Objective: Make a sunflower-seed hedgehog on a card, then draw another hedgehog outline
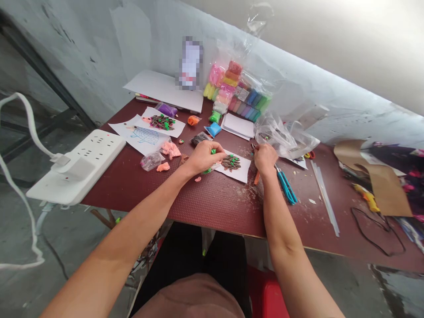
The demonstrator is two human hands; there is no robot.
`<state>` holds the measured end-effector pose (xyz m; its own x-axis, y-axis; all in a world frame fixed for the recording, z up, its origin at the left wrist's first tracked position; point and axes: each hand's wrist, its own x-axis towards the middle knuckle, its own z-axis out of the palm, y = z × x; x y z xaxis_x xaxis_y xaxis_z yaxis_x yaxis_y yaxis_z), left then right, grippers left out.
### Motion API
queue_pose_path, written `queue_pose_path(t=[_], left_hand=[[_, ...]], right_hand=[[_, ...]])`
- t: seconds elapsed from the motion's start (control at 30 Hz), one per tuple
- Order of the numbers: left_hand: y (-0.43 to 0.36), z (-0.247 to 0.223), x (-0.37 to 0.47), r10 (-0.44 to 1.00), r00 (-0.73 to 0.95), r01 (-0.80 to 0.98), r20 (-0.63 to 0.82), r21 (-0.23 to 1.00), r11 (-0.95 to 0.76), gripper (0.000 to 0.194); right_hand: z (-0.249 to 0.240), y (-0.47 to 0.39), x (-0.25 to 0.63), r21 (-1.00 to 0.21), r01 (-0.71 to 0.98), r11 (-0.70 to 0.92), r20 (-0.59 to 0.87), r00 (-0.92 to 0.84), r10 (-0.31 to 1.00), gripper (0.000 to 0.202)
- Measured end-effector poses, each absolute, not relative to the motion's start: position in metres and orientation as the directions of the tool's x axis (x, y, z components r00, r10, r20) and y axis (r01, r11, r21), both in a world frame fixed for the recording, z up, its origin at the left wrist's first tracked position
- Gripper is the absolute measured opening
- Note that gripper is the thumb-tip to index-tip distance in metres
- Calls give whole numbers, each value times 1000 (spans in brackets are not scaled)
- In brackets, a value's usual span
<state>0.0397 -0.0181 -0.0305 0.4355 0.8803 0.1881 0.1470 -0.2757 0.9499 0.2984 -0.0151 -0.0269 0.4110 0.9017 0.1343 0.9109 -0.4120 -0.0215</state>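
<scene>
My left hand (206,157) is closed round a lump of bright green clay (207,170), which shows below the fingers. Just right of it, a white card (243,171) carries a cluster of dark spiky pieces with green tips (232,162), shaped like a hedgehog. My right hand (266,158) is closed over the table beside that card; what its fingers hold is too small to make out. A tool with turquoise handles (286,185) lies just right of this hand, and an orange-brown stick (257,177) lies by its wrist.
At the left lie a second spiky hedgehog (162,122), a hedgehog drawing (145,135) and pink clay (171,150). Coloured clay packs (247,99) lean on the wall. A clear plastic bag (281,134), glue sticks (324,196) and a yellow glue gun (366,197) are right. A power strip (89,154) overhangs the left edge.
</scene>
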Motion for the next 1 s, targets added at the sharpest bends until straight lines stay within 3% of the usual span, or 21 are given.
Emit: queue_pose_path(t=[0.27, 0.37, 0.5, 0.57, 0.7, 1.0], left_hand=[[-19, -32, 40, 864, 463, 309, 197, 878, -365, 12], [-19, -34, 41, 862, 469, 355, 191, 853, -382, 9], [-20, -37, 42, 866, 472, 422, 166, 819, -387, 11], [-19, -38, 42, 862, 477, 429, 170, 811, -397, 12], [-17, -44, 41, 858, 481, 448, 182, 790, -419, 12], [-16, -49, 43, 855, 493, 498, 159, 755, -427, 10]], right_hand=[[-21, -27, 303, -118, 890, -440, 186, 455, 871, 29], [-14, -43, 298, -311, 880, -360, 240, 439, 866, 21], [-15, -69, 287, -721, 659, -215, 70, 378, 923, 12], [-19, -80, 282, -826, 530, -192, -1, 339, 941, 17], [-26, -92, 278, -866, 470, -173, -29, 299, 954, 29], [-32, -89, 275, -840, 509, -187, 7, 355, 935, 22]])
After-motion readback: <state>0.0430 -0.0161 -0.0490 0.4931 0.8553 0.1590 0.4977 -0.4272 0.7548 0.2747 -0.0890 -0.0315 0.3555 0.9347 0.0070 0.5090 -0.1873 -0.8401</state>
